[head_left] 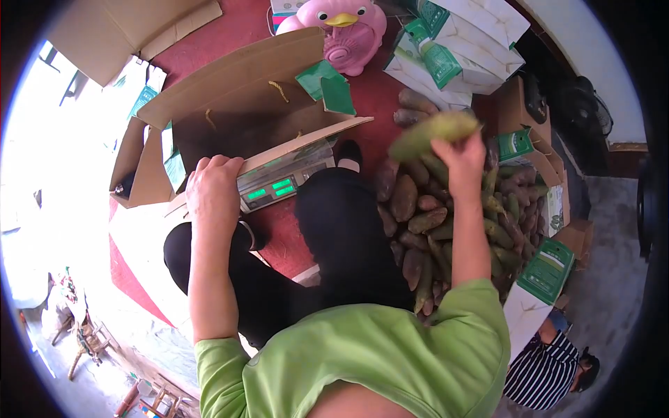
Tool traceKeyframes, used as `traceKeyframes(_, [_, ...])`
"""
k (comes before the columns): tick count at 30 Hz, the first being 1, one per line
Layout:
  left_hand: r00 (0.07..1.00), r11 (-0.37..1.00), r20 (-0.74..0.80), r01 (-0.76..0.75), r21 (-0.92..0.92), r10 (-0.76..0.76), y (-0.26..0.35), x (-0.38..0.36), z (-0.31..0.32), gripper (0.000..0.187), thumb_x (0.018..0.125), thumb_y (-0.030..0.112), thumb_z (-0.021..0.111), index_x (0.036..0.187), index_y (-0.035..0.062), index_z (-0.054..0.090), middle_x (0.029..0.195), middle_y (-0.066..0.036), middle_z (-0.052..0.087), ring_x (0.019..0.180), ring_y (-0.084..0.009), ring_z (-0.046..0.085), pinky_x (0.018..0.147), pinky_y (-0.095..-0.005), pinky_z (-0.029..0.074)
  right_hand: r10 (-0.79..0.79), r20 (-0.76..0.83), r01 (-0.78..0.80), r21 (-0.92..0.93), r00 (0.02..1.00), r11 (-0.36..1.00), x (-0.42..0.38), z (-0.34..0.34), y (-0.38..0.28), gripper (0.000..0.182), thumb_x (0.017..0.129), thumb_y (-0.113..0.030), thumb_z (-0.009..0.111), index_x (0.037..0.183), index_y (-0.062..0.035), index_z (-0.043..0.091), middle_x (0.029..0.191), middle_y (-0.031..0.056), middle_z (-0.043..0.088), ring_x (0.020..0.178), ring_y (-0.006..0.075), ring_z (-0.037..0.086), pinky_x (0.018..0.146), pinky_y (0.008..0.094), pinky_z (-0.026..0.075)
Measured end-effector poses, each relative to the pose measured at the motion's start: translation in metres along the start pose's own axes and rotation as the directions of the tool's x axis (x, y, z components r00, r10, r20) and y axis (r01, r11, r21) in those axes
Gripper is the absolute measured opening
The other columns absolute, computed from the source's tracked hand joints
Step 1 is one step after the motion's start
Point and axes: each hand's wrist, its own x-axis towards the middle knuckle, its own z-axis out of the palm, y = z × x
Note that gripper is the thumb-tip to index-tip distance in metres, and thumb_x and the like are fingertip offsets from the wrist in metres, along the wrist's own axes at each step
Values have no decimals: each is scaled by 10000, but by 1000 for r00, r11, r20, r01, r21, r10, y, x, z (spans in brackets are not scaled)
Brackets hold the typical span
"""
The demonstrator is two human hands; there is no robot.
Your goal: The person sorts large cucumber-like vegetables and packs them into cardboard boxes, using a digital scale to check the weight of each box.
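My right hand grips a long, oblong green-yellow fruit or root, blurred by motion, above a pile of similar pieces. The pile mixes reddish-brown and greenish pieces and lies to the right of my knees. My left hand has its fingers bent over the near flap of a cardboard box. This box stands open, with yellow cord loops on its inner wall and a dark interior. Under the near flap, a digital scale shows lit green digits; the flap hides part of it.
A pink duck-faced fan-like object stands beyond the box on the red floor. White-and-green cartons are stacked at the back right, and another green-topped carton stands right of the pile. A person in a striped shirt is at lower right.
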Motion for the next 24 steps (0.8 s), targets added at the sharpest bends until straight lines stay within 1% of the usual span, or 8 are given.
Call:
traceKeyframes(6, [1000, 1000, -7, 18, -16, -19, -4, 1, -2, 240, 759, 73, 541, 938, 125, 690, 901, -41, 640, 906, -240, 569, 802, -354, 458, -465, 359, 517, -59, 810, 854, 72, 103, -86, 482, 699, -59, 741, 1135, -12, 542, 1082, 69, 603, 1001, 158, 573, 908, 320, 443])
traceKeyframes(9, [1000, 1000, 21, 0, -10, 0, -2, 1, -3, 249, 749, 62, 551, 946, 124, 690, 908, -40, 641, 907, -240, 569, 807, -351, 459, -734, 256, 757, 11, 629, 653, 84, 146, -99, 352, 815, -142, 656, 1126, 2, 579, 850, 128, 647, 821, 224, 626, 751, 329, 506])
traceKeyframes(11, [1000, 1000, 16, -7, -11, 7, -4, 0, -1, 261, 733, 49, 566, 951, 124, 690, 912, -42, 641, 907, -242, 569, 812, -349, 460, -488, 396, 541, -26, 778, 841, 84, 161, -99, 558, 619, -198, 809, 1103, -45, 577, 1018, 115, 621, 942, 225, 614, 816, 330, 500])
traceKeyframes(13, [1000, 1000, 26, -14, -6, 14, -5, 0, -1, 266, 727, 45, 571, 952, 124, 689, 913, -44, 641, 911, -243, 570, 815, -351, 460, -391, 529, 487, -47, 753, 872, 88, 184, -83, 495, 670, -113, 777, 1108, -28, 563, 1054, 76, 620, 954, 151, 593, 858, 316, 471])
traceKeyframes(16, [1000, 1000, 31, 5, 5, -5, -2, 1, -4, 294, 712, 27, 576, 967, 121, 688, 924, -41, 641, 932, -250, 568, 808, -358, 470, -421, 674, 658, -130, 607, 741, 90, 224, -31, 598, 599, -254, 799, 1116, -60, 571, 1015, 141, 615, 951, 296, 595, 829, 368, 478])
traceKeyframes(20, [999, 1000, 30, -15, -15, 16, -2, 1, -2, 301, 718, 5, 560, 966, 115, 691, 920, -53, 646, 912, -263, 570, 794, -360, 470, 332, 891, 723, -447, 308, 527, 79, 254, 8, 615, 574, -282, 802, 1125, -96, 602, 1058, 138, 627, 1022, 314, 581, 865, 411, 469])
traceKeyframes(22, [999, 998, 32, 19, -60, -17, -2, 2, -2, 299, 724, 1, 555, 969, 109, 689, 903, -65, 644, 905, -271, 569, 785, -365, 467, 440, 864, 768, -450, 245, 456, 81, 265, 16, 578, 599, -293, 782, 1118, -101, 618, 1063, 136, 635, 1015, 312, 590, 861, 418, 473])
traceKeyframes(24, [999, 998, 38, 0, -59, 2, -4, 1, 2, 289, 738, 7, 545, 971, 106, 686, 898, -73, 643, 901, -277, 567, 779, -373, 466, 249, 919, 743, -394, 306, 542, 87, 257, 7, 528, 639, -313, 749, 1106, -96, 631, 1035, 142, 645, 995, 316, 600, 861, 408, 477])
